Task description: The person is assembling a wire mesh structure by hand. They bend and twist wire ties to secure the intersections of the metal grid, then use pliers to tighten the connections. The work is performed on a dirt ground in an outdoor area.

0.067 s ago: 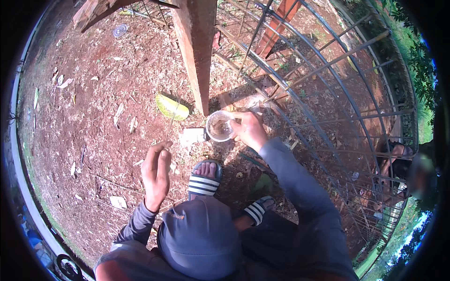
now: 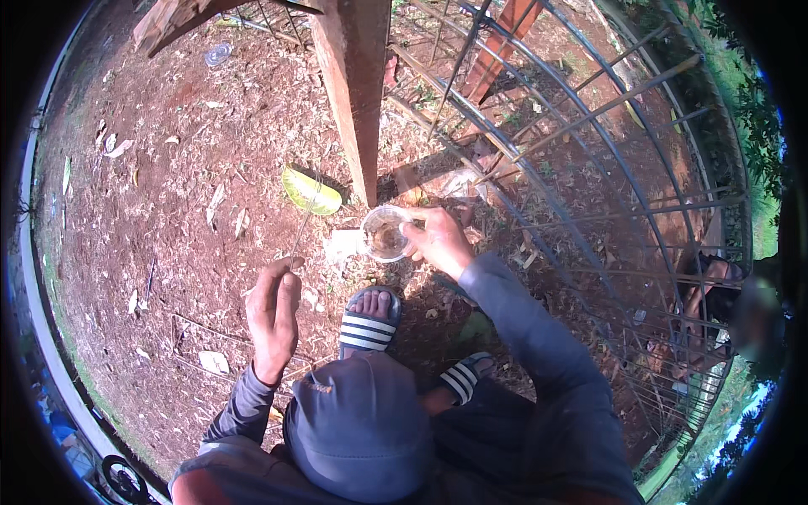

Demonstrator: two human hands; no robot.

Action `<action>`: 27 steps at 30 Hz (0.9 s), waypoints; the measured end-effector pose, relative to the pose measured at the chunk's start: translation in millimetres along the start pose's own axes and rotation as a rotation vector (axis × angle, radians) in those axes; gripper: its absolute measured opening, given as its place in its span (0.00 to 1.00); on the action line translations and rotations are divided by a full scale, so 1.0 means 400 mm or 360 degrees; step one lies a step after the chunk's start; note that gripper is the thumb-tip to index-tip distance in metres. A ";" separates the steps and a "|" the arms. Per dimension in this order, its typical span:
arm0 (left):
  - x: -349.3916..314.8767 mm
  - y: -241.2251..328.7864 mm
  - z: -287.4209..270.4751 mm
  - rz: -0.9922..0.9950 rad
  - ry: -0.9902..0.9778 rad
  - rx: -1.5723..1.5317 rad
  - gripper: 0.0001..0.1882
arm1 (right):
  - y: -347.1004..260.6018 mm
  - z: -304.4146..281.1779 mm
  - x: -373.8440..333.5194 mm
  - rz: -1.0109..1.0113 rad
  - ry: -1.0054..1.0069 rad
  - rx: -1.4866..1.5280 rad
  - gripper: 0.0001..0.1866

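Between the thumb and fingers of my right hand (image 2: 439, 241) is a clear round plastic cup (image 2: 385, 233), gripped at its right side. Brownish colour shows through it; whether that is its contents or the ground cannot be told. My left hand (image 2: 275, 316) pinches a thin wire (image 2: 300, 233) that points up and away, toward a yellow-green curved piece (image 2: 310, 192) on the soil. A pale flat object (image 2: 341, 245) lies on the ground just left of the cup, partly covered by it in this view.
A wooden post (image 2: 349, 101) stands just beyond the cup. To the right curves a large cage of metal rods (image 2: 581, 202). My sandalled foot (image 2: 369, 321) is close below the cup. Another person (image 2: 715, 286) is at the far right. A clear lid (image 2: 218, 55) lies far left.
My right hand has moved the cup slightly left, so it covers more of the pale object. My left hand has shifted slightly, with the wire still in it.
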State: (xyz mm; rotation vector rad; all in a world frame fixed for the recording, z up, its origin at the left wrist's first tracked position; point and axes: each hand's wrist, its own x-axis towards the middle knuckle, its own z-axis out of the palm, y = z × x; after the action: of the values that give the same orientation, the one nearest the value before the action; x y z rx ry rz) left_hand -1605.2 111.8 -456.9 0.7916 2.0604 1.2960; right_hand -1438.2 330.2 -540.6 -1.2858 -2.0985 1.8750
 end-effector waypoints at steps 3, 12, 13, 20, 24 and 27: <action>-0.036 0.045 -0.047 -0.0059 -0.0103 -0.0006 0.12 | -0.041 0.164 -0.006 -0.0221 -0.0195 -0.0267 0.17; 0.045 0.047 0.133 -0.0023 -0.0411 0.0186 0.14 | 0.053 0.355 0.031 0.0031 -0.1670 0.0309 0.15; 0.074 0.009 0.173 -0.0015 -0.0482 0.0214 0.15 | 0.109 0.290 0.052 0.0115 -0.1533 0.0097 0.15; 0.271 -0.304 0.566 0.0146 -0.0261 0.0258 0.17 | 0.215 -0.055 0.089 -0.0549 0.0461 -0.0562 0.16; 0.282 -0.339 0.604 0.0140 -0.0196 0.0172 0.19 | 0.127 -0.073 0.166 -0.0602 0.1011 -0.0603 0.17; 0.272 -0.354 0.583 -0.0012 -0.0302 0.0141 0.18 | 0.109 -0.098 0.221 -0.0415 0.1223 -0.0773 0.17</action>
State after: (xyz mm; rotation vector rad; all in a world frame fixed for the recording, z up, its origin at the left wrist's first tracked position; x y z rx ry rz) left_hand -1531.8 276.5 -688.7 0.9086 1.9769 1.0872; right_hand -1451.5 410.5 -608.5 -1.4003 -2.1465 0.6095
